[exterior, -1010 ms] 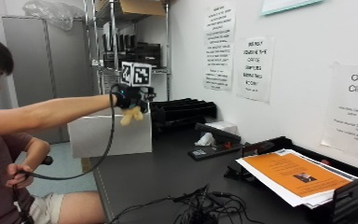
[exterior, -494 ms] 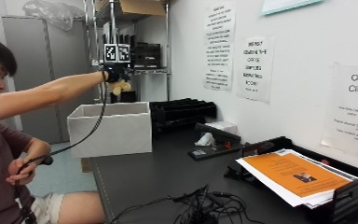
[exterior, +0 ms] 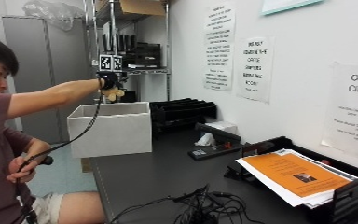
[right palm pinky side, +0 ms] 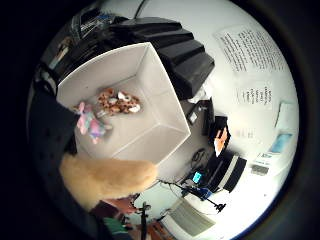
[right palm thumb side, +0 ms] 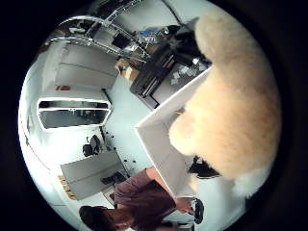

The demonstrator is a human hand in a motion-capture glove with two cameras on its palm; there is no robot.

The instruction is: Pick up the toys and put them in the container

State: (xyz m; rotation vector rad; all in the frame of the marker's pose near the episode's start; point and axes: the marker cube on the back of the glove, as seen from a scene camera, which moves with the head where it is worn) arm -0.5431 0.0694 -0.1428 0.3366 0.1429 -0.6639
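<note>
Above the big white square fabric box that stands on the dark desk, the black-gloved right hand is lifted high on a stretched-out arm. Its fingers are curled around a soft, fluffy cream-coloured plush toy, which hangs down below the hand, over the open top of the box and well apart from it. From the little-finger palm view, the fluffy toy sits close to the palm, near one rim of the box, so I think it is not quite over the middle. Two toys already lie on the box floor: a pink and pastel soft toy and a brown and white spotted soft toy just beside it. To do this step well, I think the hand should slide a bit more toward the middle of the box, come lower, and only then let its fingers go straight, so the toy drops inside and does not bounce off the edge. The fluffy toy's long side seems to point down from the hand toward the box. Which end is its head, I cannot tell.
</note>
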